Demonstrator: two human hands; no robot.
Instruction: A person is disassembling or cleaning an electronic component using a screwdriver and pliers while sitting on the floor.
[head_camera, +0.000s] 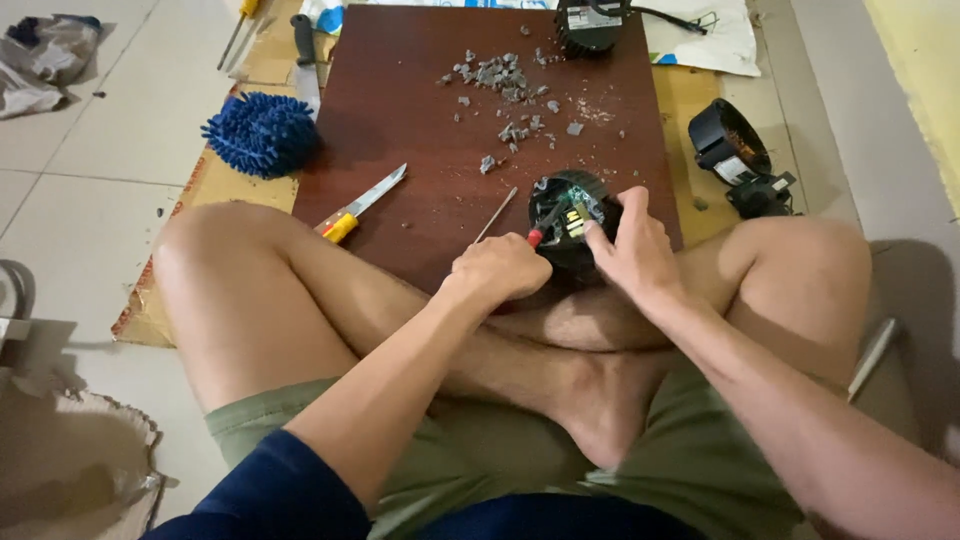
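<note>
Sitting cross-legged on a pale tiled floor, the person works at the near edge of a dark brown wooden board that lies on flattened cardboard in the upper middle of the frame. Grey broken fragments are scattered over the far half of the board, and a thin metal rod lies just left of the work. The left hand is curled into a fist around a red-handled screwdriver, whose tip reaches into a round black finned housing at the centre. The right hand cups that housing from the right, fingers bent against its rim and a small yellow part inside. A yellow-handled knife rests at the board's left edge, with a blue microfibre duster head further left. A second black housing sits at the top, and a third black unit lies off the board at right.
</note>
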